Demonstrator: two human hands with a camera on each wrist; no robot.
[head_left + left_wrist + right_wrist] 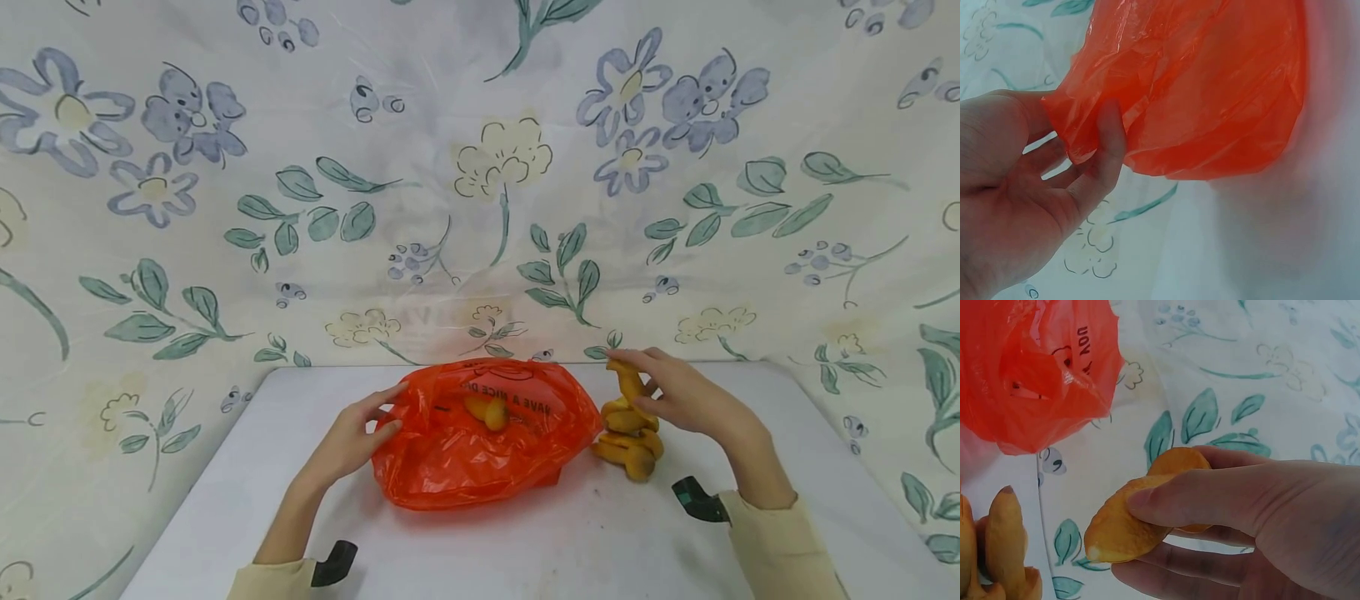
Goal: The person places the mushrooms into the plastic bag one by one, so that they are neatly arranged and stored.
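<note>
Right hand grasps a yellow-brown piece between thumb and fingers; in the head view, its long axis runs from 11 to 5 o'clock. Red bag lies at 9 o'clock from this hand, with one loose piece inside. Stacked pieces sit at 8 o'clock, nearer the right hand. Left hand pinches the bag's rim at its 10 o'clock position.

Left hand holds an open, red, translucent plastic bag near the far edge of the white counter; a knobbly, yellow-brown piece lies inside. Right hand pinches an elongated, yellow-brown piece beside a pile of similar pieces.
</note>
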